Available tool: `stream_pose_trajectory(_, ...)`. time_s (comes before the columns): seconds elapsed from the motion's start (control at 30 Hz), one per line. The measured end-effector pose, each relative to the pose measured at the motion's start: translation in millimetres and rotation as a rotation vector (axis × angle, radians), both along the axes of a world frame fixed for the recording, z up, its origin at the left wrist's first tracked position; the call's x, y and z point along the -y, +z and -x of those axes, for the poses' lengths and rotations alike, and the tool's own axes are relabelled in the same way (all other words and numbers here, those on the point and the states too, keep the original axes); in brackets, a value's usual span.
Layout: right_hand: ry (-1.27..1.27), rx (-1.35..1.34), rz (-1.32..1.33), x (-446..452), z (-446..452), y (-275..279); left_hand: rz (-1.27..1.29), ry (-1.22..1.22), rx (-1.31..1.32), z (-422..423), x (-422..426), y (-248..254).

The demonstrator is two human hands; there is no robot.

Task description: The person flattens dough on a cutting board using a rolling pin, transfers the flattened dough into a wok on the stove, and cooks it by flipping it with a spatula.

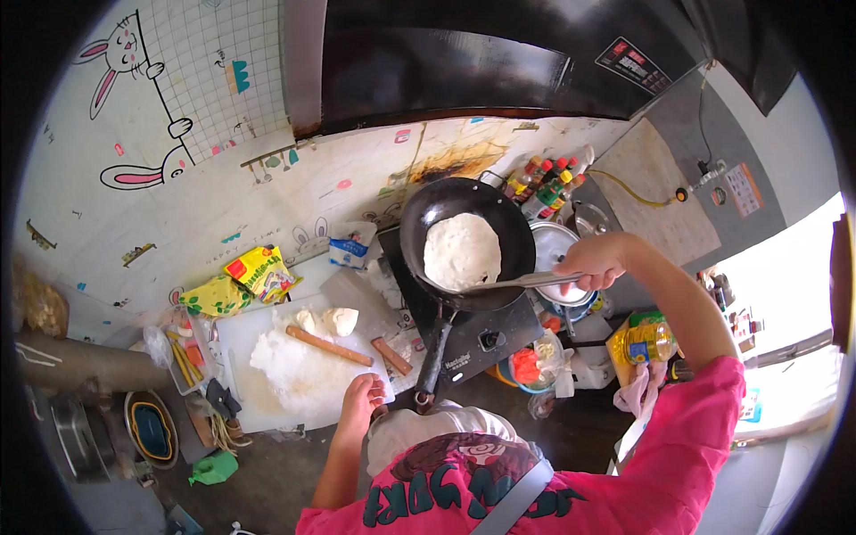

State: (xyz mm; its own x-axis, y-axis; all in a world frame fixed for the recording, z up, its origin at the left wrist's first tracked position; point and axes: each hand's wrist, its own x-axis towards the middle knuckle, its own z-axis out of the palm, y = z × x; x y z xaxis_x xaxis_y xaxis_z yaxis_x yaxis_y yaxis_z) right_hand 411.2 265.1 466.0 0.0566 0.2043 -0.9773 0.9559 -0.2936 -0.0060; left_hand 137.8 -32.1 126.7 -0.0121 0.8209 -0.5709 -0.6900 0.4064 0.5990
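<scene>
A round pale flatbread [462,252] lies in a black wok [428,209] on the stove [481,346]. My right hand [592,262] is closed on the handle of a metal spatula [526,281], whose blade end is at the bread's lower edge. Near the front edge of the floured white board [241,343] is my left hand [364,397], its fingers bent; whether it holds anything is hard to make out. A wooden rolling pin [328,345] rests on the board beside pieces of dough [341,321].
Sauce bottles [546,192] stand behind the wok, near a lidded pot [555,245]. The wok handle [434,352] points toward my body. Yellow packets [260,272] lie behind the board. An oil bottle [651,342] stands at the right, below my right forearm.
</scene>
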Motion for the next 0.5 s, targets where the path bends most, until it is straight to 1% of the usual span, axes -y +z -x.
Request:
stream_pose_trajectory(0.07,-0.143,-0.105,0.026,3.0,-5.3,-11.7,-0.003,-0.005,0.005,-0.1,-1.3,0.5)
stream_pose_trajectory(0.2,-0.142,-0.197,-0.123,15.9,-30.1,-5.7,0.01,-0.015,-0.031,4.4,-2.5,8.5)
stream_pose_trajectory(0.3,0.192,-0.028,-0.412,28.0,-44.2,22.1,0.016,0.03,-0.035,9.5,1.5,6.2)
stream_pose_trajectory(0.37,0.65,-0.032,-0.718,23.2,-77.1,7.5,0.033,0.029,-0.047,12.3,3.6,1.6)
stream_pose_trajectory(0.4,0.88,-0.029,-0.871,25.9,-79.9,7.5,0.038,0.026,-0.052,11.8,2.6,-0.1)
stream_pose_trajectory(0.5,0.906,0.275,-0.844,35.7,-64.1,13.4,0.033,0.02,-0.049,5.8,-1.4,-1.7)
